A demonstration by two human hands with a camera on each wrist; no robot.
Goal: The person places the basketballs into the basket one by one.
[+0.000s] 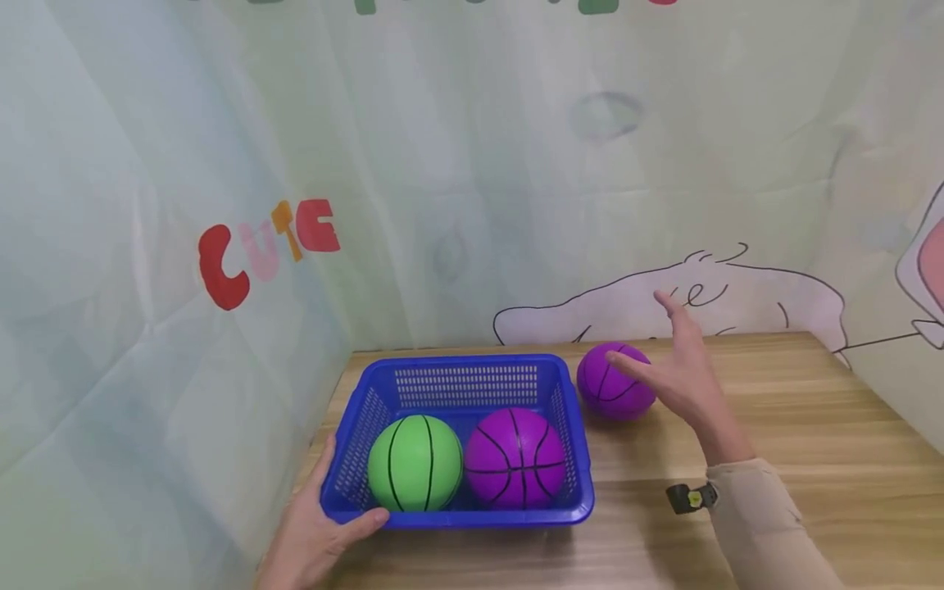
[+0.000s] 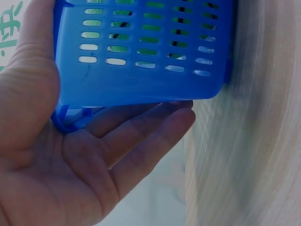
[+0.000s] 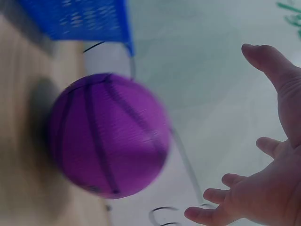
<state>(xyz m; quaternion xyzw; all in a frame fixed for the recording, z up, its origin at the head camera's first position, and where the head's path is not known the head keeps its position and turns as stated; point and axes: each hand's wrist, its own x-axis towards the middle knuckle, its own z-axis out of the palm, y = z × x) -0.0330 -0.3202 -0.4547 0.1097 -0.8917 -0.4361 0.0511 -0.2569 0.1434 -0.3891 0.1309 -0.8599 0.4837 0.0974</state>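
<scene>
Evidently, your step in hand is a reach for the loose purple ball (image 1: 608, 395), which sits on the counter (image 1: 774, 410) just outside the blue basket (image 1: 487, 518), near its far right corner. Container check: basket upright, holding a green ball (image 1: 415, 464) at left and a second purple ball (image 1: 515, 459) at right, side by side towards your edge. Your left grip (image 1: 313, 512) has a light hold on the near left corner, thumb on the front rim, fingers along the outer wall. Your right grip (image 1: 682, 373) is spread wide and has hold of nothing; the right wrist view shows it apart from the ball. Judgement: the next move calls for you to bring thumb and fingers round that ball while the left steadies the basket.
</scene>
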